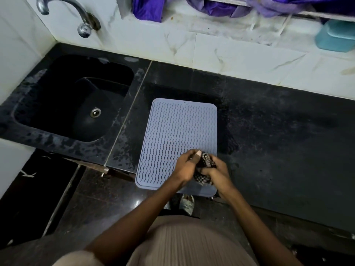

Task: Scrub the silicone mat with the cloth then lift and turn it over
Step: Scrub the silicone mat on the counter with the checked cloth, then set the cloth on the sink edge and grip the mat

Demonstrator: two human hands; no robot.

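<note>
The black counter (269, 116) lies bare to the right of the mat (172, 131); the sink (73, 96) sits to its left. The mat's near edge overhangs the counter's front edge. Over its near right corner, my left hand (185, 167) and right hand (218, 169) grip the bunched checked cloth (205, 164), fingers curled.

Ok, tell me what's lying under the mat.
The mat lies flat on the black counter, its near edge overhanging. Both hands bunch the checked cloth above its near corner. Anything beneath the mat is hidden.
</note>
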